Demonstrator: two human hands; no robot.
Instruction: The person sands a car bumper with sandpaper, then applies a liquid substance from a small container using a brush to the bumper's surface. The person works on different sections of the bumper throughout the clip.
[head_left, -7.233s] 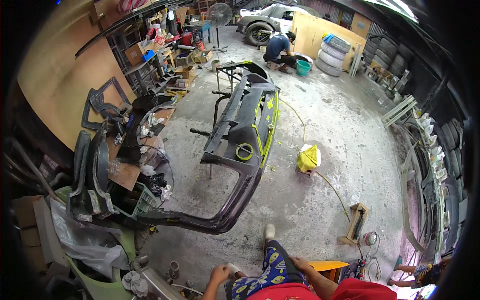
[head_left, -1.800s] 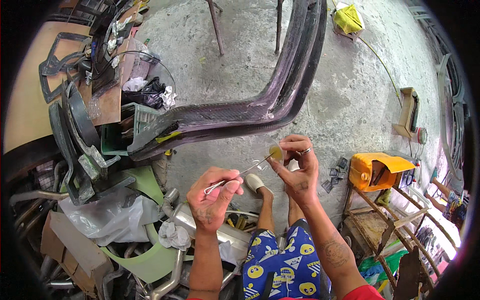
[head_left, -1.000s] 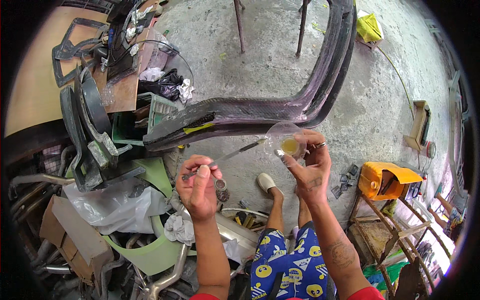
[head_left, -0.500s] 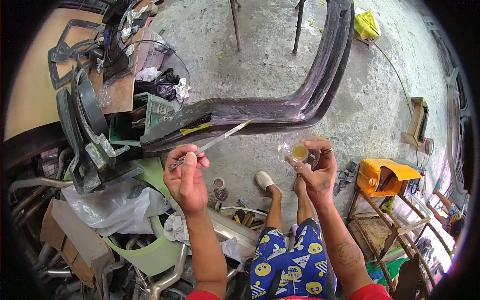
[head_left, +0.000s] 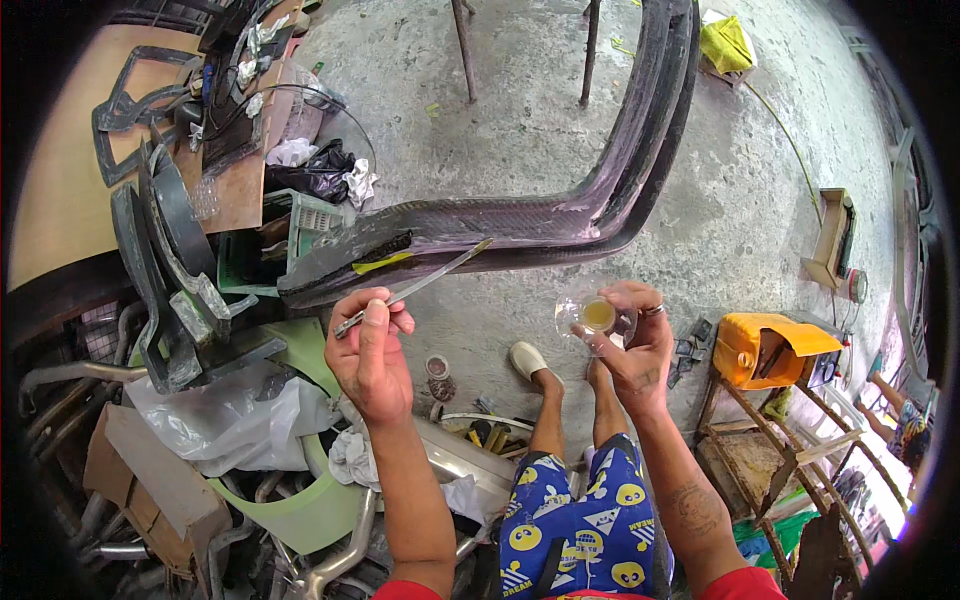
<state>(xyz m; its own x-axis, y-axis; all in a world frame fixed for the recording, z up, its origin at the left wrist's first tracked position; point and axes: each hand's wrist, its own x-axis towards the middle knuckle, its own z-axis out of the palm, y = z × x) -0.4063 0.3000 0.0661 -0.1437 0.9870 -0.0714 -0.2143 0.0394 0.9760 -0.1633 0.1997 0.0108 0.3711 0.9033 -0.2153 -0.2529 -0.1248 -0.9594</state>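
My left hand (head_left: 372, 365) is closed on a long, thin metal stick (head_left: 445, 264), which slants up to the right with a pale yellowish tip. In my right hand (head_left: 642, 360), pinched between thumb and fingers, is a clear plastic cup (head_left: 599, 314) with yellowish liquid at its bottom. Beyond both hands lies a long, bent, dark carbon-weave car body part (head_left: 530, 215), scuffed with pale marks, with a strip of yellow tape (head_left: 380, 262) near its left end. The stick's tip appears in front of this part; whether it touches it I cannot tell.
Dark moulded parts (head_left: 140, 270), a green crate (head_left: 307, 220) and a wooden board (head_left: 70, 190) are at left, above metal pipes (head_left: 90, 372) and cardboard (head_left: 150, 500). At right stand an orange container (head_left: 760, 355), a rusty frame (head_left: 790, 460) and another person (head_left: 905, 430) at the edge.
Compared with the first frame, I stand closer to the part and look down at it. Over the last second the stick moved away from the cup, leftward and up, and the cup shifted lower.
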